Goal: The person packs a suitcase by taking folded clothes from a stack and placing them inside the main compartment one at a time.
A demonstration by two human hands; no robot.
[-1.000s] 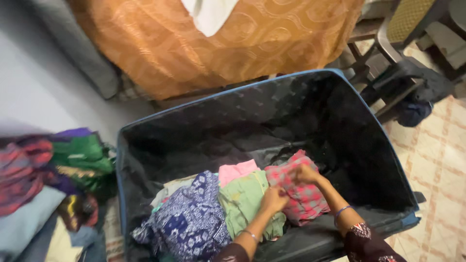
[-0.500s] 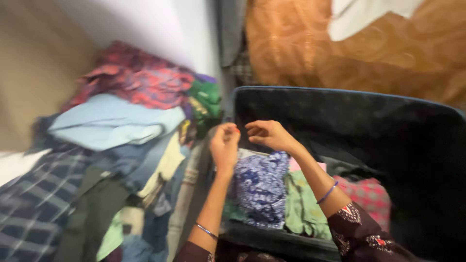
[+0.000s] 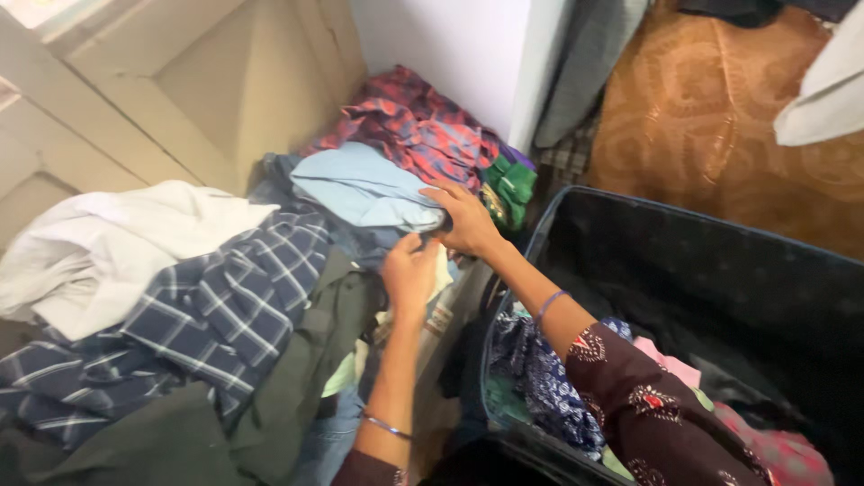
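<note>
At frame centre, the right hand lies open-fingered on a light blue folded garment. Just below, the left hand curls under its edge, grip unclear.

The right hand covers the near edge of the light blue garment, so its grip cannot be told. Beside it, the left hand hides its fingertips among the clothes. Right of that garment, the suitcase is cut by the picture's edge, its clothes partly behind the sleeve.

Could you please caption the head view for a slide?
Both hands, left hand and right hand, reach the light blue garment on the clothes pile.
</note>
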